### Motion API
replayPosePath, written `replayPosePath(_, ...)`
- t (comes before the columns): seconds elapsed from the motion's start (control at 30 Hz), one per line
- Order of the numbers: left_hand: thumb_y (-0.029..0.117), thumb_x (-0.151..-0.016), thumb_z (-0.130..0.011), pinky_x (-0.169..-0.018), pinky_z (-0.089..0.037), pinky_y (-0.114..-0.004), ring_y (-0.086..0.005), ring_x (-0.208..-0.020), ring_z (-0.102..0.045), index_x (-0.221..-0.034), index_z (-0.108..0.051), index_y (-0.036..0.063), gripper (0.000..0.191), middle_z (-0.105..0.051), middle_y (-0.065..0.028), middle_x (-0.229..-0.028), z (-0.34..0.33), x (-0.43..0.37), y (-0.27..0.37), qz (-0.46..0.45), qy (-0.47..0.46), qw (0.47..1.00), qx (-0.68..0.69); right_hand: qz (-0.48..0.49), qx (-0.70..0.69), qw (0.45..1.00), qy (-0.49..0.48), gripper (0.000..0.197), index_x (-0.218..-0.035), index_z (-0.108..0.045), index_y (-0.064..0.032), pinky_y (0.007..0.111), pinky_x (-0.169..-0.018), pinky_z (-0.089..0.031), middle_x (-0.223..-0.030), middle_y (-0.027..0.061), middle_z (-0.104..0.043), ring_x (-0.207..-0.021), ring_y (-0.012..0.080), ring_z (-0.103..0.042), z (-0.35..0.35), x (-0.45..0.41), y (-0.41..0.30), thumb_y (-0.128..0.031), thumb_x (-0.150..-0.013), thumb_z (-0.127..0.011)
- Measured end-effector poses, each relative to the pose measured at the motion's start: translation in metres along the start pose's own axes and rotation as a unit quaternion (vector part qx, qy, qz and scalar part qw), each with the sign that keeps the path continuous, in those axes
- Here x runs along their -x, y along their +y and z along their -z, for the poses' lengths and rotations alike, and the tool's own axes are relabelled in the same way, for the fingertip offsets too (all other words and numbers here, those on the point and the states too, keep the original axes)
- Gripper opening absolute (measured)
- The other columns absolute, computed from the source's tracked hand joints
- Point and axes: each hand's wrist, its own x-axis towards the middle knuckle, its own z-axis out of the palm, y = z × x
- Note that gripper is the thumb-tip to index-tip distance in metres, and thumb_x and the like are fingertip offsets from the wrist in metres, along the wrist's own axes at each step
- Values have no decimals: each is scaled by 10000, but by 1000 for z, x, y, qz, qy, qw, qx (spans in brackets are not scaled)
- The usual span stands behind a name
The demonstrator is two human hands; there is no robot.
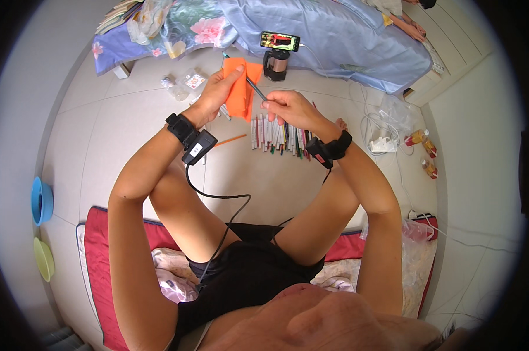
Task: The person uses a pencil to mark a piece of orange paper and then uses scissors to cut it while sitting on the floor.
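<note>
An orange folded pouch or cloth is held up by my left hand, its thumb pressed on the front. My right hand pinches a dark pencil-like stick at its lower end; the upper part passes behind or into the orange piece, and a tip shows above it. Below my right hand, many markers and coloured pencils lie side by side on the tiled floor. An orange pencil rests apart from them, near my left wrist. A few white markers are partly hidden behind my left hand.
A phone leans above a black kettle-like container by the bed. Clear plastic boxes stand left. Cables, a power strip and small bottles lie right. Another person's hands show at the upper right.
</note>
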Motion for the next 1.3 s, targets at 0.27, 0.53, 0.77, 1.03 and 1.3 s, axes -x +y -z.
replayPosePath(0.27,452,-955,-588,-745,-531,-281,-113,-832,-645,-1114,-614,61,423,-672,-44,-967,-2,2,-1,13,19,1000,-3,-4,11,1000,-22,245,-1012,-639,-16,232,-511,-414,-732,30,-644,-528,69,-526,1,-2,10,-197,-997,-474)
replayPosePath(0.53,459,-960,-577,-784,-511,-275,-106,-856,-635,-1125,-609,57,436,-671,-41,-977,-6,1,-12,30,-43,997,-48,0,-8,1000,-22,265,-1018,-629,1,263,-550,-465,-744,63,-667,-551,114,-580,1,-4,11,-181,-980,-440)
replayPosePath(0.77,435,-956,-593,-713,-545,-276,-122,-808,-658,-1125,-616,51,420,-679,-46,-959,2,-1,0,-6,20,1000,5,12,-1,999,-34,261,-1047,-622,-13,237,-525,-434,-735,35,-634,-524,76,-531,1,-3,10,-183,-1008,-428)
replayPosePath(1.03,496,-946,-581,-753,-530,-291,-128,-847,-646,-1119,-601,51,477,-669,-56,-974,-5,2,-12,45,-37,997,-53,-2,-17,999,-39,252,-1041,-614,-16,240,-523,-436,-736,37,-634,-527,77,-534,0,-3,12,-181,-1011,-426)
replayPosePath(1.3,413,-985,-549,-761,-535,-287,-123,-847,-641,-1163,-577,51,404,-657,-48,-980,-10,-4,-7,36,-19,998,-37,-13,-53,998,-39,281,-1067,-610,3,257,-545,-459,-754,57,-655,-547,105,-569,1,-4,13,-188,-995,-417)
